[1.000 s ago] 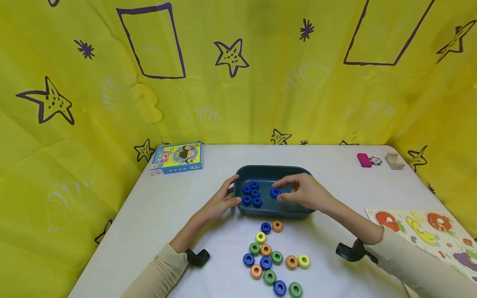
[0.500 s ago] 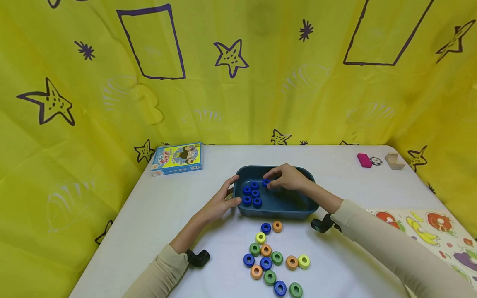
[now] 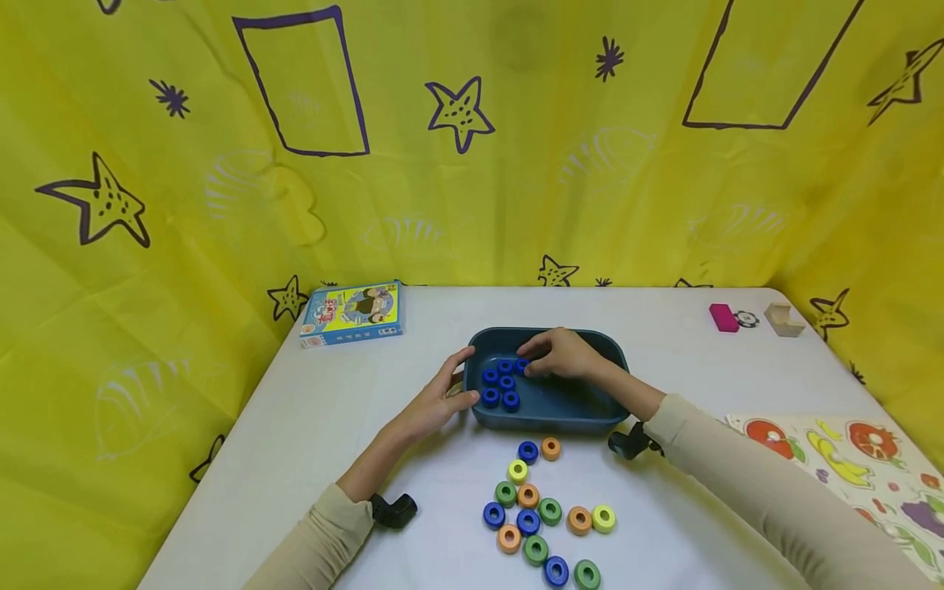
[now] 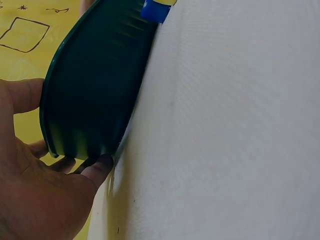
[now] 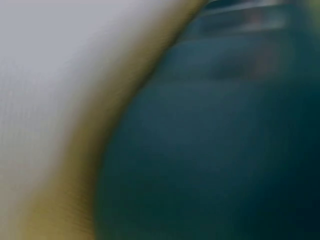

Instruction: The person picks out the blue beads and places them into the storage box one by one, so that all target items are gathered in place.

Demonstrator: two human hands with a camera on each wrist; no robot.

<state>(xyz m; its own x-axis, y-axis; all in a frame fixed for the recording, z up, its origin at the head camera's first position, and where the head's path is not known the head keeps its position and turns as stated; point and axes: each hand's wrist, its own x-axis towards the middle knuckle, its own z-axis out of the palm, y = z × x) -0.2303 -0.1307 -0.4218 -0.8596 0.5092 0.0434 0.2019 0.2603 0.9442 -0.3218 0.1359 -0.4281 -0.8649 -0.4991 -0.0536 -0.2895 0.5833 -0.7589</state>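
A dark teal plastic tray point(image 3: 568, 424) stands on the table, with several blue ring-shaped beads point(image 3: 506, 383) grouped at its left end. My left hand point(image 3: 435, 401) grips that end, thumb and fingers spread round the outside wall; the left wrist view shows the fingers point(image 4: 97, 170) against the tray wall point(image 4: 90, 100). Inside the tray, my right hand point(image 3: 566, 356) pinches one blue bead point(image 3: 522, 366) between thumb and fingertips, right beside the group. The right wrist view is blurred and filled mostly by the tray point(image 5: 190, 150); the hand is hidden there.
In front of the tray lie several loose beads, among them an orange bead point(image 3: 551, 448), a yellow bead point(image 3: 603, 518) and a green bead point(image 3: 536, 550). A game box point(image 3: 352, 314) sits back left, a pink block point(image 3: 723, 318) back right, a fruit-picture board point(image 3: 841, 459) at right.
My right hand has moved left and slightly back inside the tray, bringing the pinched blue bead up to the others. My left hand has stayed on the tray's end.
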